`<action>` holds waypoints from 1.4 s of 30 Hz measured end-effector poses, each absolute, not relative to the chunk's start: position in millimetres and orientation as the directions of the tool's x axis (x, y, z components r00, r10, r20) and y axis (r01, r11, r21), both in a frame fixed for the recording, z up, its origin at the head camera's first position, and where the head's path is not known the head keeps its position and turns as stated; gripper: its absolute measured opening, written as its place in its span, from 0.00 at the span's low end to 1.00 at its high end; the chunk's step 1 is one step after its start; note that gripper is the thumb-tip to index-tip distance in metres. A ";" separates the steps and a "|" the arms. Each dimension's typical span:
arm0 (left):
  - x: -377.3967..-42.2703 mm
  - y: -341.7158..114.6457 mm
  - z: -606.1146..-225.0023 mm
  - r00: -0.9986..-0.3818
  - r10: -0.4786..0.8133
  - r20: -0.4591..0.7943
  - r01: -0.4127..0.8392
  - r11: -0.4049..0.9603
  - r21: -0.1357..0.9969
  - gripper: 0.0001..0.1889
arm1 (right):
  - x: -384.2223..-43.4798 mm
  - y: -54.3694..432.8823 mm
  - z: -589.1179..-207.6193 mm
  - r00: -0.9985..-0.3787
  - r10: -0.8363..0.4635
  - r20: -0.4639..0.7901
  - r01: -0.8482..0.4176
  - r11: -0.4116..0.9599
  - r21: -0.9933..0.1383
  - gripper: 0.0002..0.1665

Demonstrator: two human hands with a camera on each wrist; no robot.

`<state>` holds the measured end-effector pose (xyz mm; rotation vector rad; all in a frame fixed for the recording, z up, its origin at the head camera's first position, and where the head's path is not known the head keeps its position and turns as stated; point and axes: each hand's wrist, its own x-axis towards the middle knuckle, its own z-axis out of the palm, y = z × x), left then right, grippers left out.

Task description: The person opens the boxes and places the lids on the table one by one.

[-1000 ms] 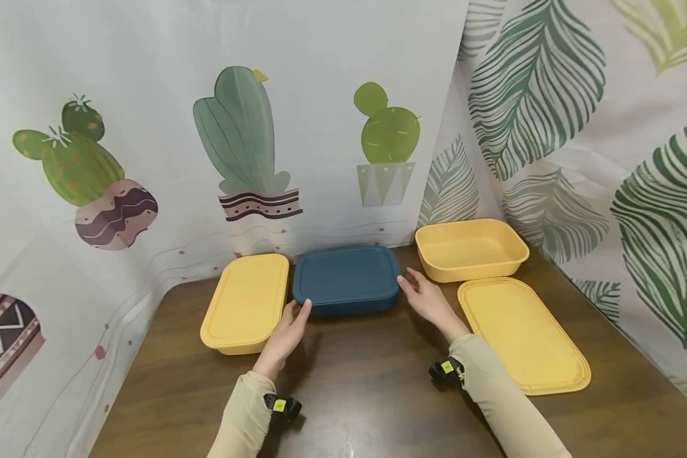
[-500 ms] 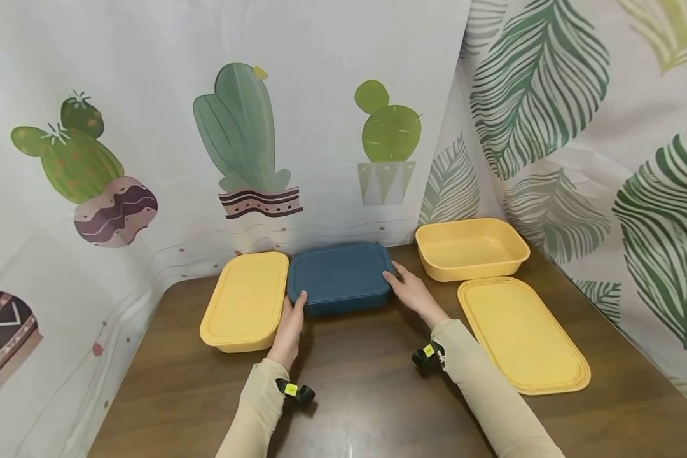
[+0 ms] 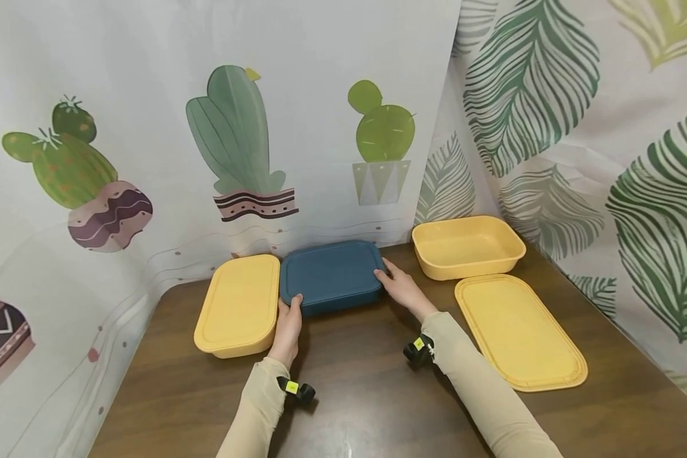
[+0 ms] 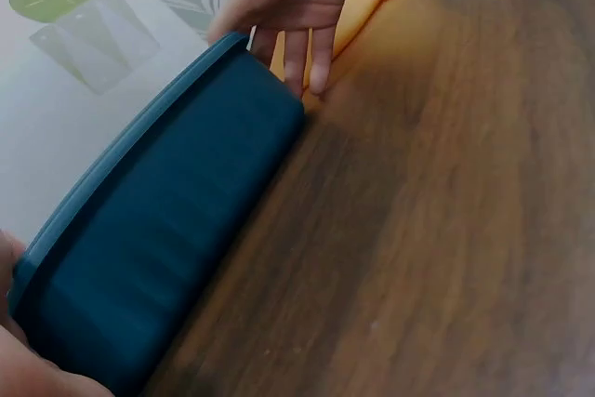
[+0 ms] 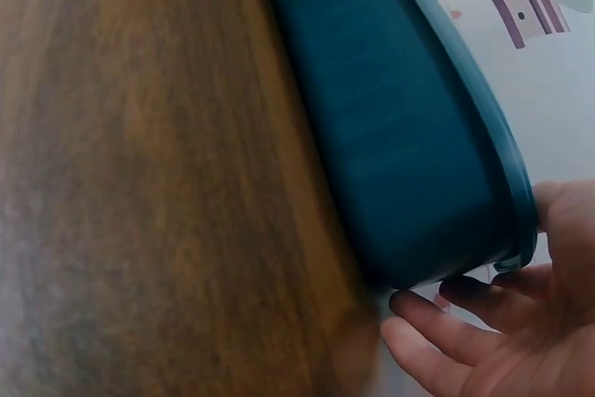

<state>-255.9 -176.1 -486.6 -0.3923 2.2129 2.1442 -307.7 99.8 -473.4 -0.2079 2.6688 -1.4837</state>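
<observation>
A dark blue lidded food container [image 3: 332,273] stands at the back of the table, slightly askew. At its front left corner my left hand [image 3: 287,327] grips it, thumb on the lid's edge and fingers along the narrow gap beside the yellow lidded container [image 3: 237,302]. My right hand [image 3: 403,286] holds the opposite end, thumb at the lid's rim. In the right wrist view, fingers [image 5: 446,332] reach under the rim along the end wall. The left wrist view shows the blue container's long side [image 4: 177,211] between both hands.
An uncovered yellow container [image 3: 469,248] stands at the back right. In front of it a yellow lid [image 3: 521,331] lies flat on the brown wooden table [image 3: 372,407]. A cactus-print cloth [image 3: 315,127] hangs right behind the containers, and a leaf-print one [image 3: 538,127] hangs on the right.
The blue container has slid left, up against the yellow lidded one, and turned slightly. My right hand, beside its end a second ago, has moved left onto it.
</observation>
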 end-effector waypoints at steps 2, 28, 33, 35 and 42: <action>-257.1 -176.8 -487.1 -0.967 -0.145 -0.209 -0.216 0.028 0.976 0.45 | -307.7 99.7 -473.2 -0.987 -0.159 0.000 -0.085 0.530 -0.844 0.40; -266.0 -157.7 -485.0 -0.983 -0.063 -0.172 -0.177 0.090 0.980 0.44 | -306.6 129.7 -469.8 -0.991 -0.124 -0.047 -0.012 0.436 -0.900 0.39; -267.0 -158.1 -486.4 -0.983 -0.055 -0.175 -0.180 0.106 0.978 0.45 | -307.0 131.0 -470.7 -0.990 -0.126 -0.059 0.003 0.405 -0.914 0.39; -266.0 -158.4 -487.5 -0.983 -0.048 -0.176 -0.180 0.109 0.978 0.46 | -305.9 131.8 -471.3 -0.989 -0.132 -0.070 0.013 0.389 -0.921 0.39; -261.3 -158.4 -489.9 -0.987 -0.001 -0.158 -0.157 0.100 0.983 0.46 | -302.2 134.8 -472.6 -0.987 -0.129 -0.091 0.041 0.353 -0.935 0.38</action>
